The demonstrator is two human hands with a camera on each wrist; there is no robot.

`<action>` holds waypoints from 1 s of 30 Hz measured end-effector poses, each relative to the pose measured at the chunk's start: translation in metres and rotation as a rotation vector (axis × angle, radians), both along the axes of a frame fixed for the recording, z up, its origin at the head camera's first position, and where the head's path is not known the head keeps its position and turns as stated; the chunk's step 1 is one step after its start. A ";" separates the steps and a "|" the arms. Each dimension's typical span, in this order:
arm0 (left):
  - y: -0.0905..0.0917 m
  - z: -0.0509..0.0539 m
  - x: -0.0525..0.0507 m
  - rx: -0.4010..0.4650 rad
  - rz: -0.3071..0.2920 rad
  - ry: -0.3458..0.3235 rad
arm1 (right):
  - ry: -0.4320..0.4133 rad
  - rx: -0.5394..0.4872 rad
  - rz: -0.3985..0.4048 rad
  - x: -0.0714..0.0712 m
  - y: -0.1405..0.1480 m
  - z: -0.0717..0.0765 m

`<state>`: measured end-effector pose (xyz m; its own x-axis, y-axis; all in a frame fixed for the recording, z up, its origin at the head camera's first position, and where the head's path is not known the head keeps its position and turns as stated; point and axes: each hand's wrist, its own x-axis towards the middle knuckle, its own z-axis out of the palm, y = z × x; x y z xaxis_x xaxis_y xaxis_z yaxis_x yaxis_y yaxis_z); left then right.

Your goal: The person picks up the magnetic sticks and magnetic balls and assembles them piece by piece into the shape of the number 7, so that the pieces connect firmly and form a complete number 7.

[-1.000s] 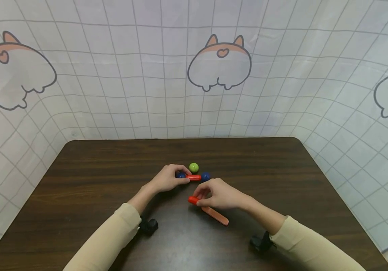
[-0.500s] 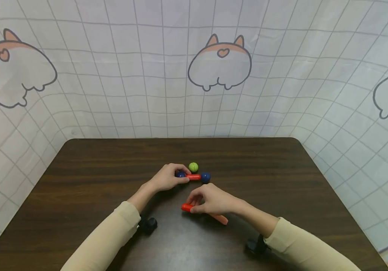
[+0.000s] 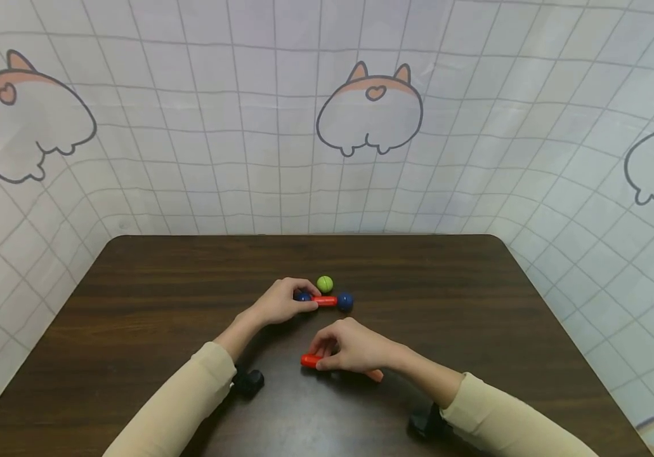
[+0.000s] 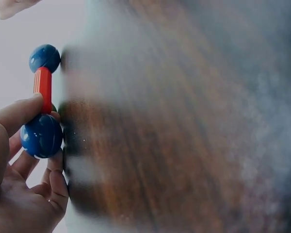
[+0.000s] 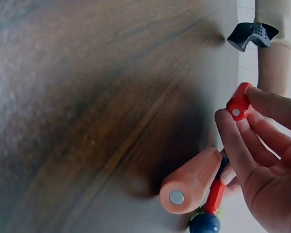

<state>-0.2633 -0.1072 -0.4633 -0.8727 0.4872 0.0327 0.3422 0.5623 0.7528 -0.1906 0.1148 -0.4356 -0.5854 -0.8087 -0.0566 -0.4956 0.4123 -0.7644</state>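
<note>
My left hand [image 3: 276,303] grips a red magnetic rod [image 3: 327,301] between thumb and fingers, low over the table. One blue ball [image 3: 345,301] sits at the rod's right end; another blue ball [image 4: 41,136] is at the end within my hand. Just behind the rod lies a green ball [image 3: 325,284], almost hidden in the left wrist view. Nearer to me, my right hand [image 3: 355,346] pinches a second red rod [image 5: 239,102], whose end shows a round metal disc. An orange-pink rod [image 5: 200,175] lies on the table, partly covered by that hand in the head view.
The dark wood-grain table [image 3: 178,266] has rounded far corners. A white grid-patterned curtain [image 3: 218,127] hangs behind it and along both sides. Black wrist devices [image 3: 248,383] sit below each forearm.
My right hand has moved toward me and slightly left with the red rod, covering more of the orange-pink rod. My left hand and its rod have stayed in place.
</note>
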 end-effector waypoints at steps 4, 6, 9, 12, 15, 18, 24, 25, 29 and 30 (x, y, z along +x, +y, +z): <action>-0.001 0.000 -0.002 0.002 0.007 0.005 | -0.003 -0.003 0.001 0.000 -0.002 -0.001; 0.000 0.001 -0.002 0.001 0.006 0.003 | -0.016 -0.003 0.000 0.001 -0.003 -0.002; 0.000 -0.001 -0.002 -0.002 -0.001 0.002 | -0.037 0.001 -0.002 0.003 -0.004 -0.003; 0.000 -0.002 -0.002 -0.005 -0.005 -0.004 | -0.042 0.007 -0.003 0.004 -0.004 -0.005; 0.000 -0.001 -0.002 -0.003 -0.002 -0.011 | -0.036 0.010 -0.004 0.004 -0.005 -0.006; 0.001 0.000 -0.002 -0.003 0.003 -0.014 | -0.025 0.013 -0.005 0.004 -0.005 -0.006; 0.001 0.000 -0.002 -0.007 0.004 -0.022 | -0.019 0.016 -0.011 0.004 -0.006 -0.006; 0.001 0.000 -0.002 -0.007 0.002 -0.023 | -0.018 0.016 -0.013 0.004 -0.006 -0.006; 0.001 -0.001 -0.002 -0.009 0.001 -0.024 | -0.008 0.020 -0.016 0.004 -0.006 -0.008; 0.001 -0.001 -0.002 -0.009 0.002 -0.025 | -0.005 0.022 -0.017 0.004 -0.007 -0.008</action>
